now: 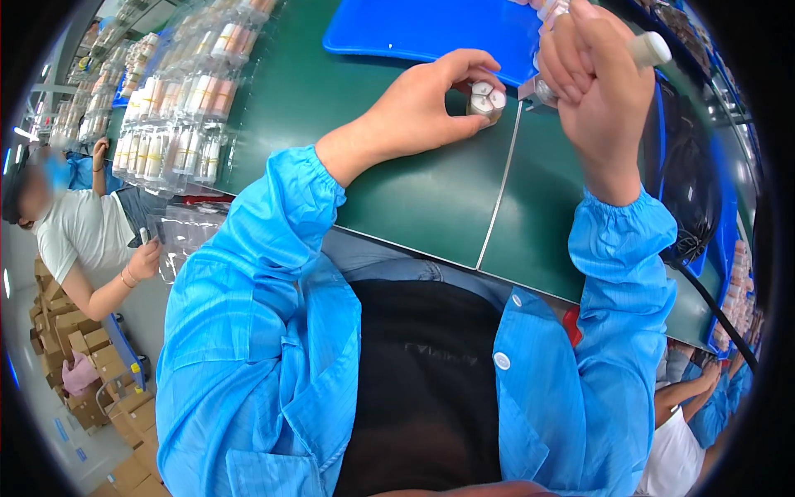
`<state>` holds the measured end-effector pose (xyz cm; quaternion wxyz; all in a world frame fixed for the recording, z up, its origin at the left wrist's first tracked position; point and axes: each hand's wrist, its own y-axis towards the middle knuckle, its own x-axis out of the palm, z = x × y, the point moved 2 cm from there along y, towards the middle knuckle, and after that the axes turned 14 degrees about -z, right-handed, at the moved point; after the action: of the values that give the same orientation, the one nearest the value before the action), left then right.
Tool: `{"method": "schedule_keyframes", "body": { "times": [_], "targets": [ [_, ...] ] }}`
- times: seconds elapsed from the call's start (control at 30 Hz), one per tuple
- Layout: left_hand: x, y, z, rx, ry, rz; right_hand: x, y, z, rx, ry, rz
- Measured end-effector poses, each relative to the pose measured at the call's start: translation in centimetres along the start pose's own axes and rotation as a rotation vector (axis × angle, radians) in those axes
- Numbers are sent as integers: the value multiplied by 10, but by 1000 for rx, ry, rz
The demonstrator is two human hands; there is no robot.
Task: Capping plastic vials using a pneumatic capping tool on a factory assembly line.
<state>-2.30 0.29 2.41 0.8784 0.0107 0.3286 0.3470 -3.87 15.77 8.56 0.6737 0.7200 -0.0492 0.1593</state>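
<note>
My left hand (414,103) curves its thumb and fingers around a small bundle of white-ended tubes (486,101). Their round ends face up, and the bundle is over the green table (414,195). To the right, my right hand (600,95) is closed around a slim tube (652,50) whose white end sticks out past the hand on the right. Beside its fingers, a small clear and pinkish piece (540,91) shows at the blue tray's edge; I cannot tell whether the hand touches it. More pinkish tubes (551,10) show above that hand, partly cut off.
A blue tray (397,37) lies at the far side of the table. Stacked clear packs of tubes (178,124) line the left. A black plastic bag (691,178) sits at the right. Another person (91,228) is at the left, near cardboard boxes (91,348).
</note>
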Motion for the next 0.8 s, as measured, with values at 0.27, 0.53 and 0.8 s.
{"method": "schedule_keyframes", "body": {
  "times": [0.27,0.53,0.8],
  "targets": [
    [3,0,1,-10,-52,12,-17,-22,10,14,-71,0],
    [7,1,2,-46,7,8,-15,-24,6,44,-25,66],
    [7,1,-6,14,-380,-53,6,6,4,-89,303,62]
  ]
}}
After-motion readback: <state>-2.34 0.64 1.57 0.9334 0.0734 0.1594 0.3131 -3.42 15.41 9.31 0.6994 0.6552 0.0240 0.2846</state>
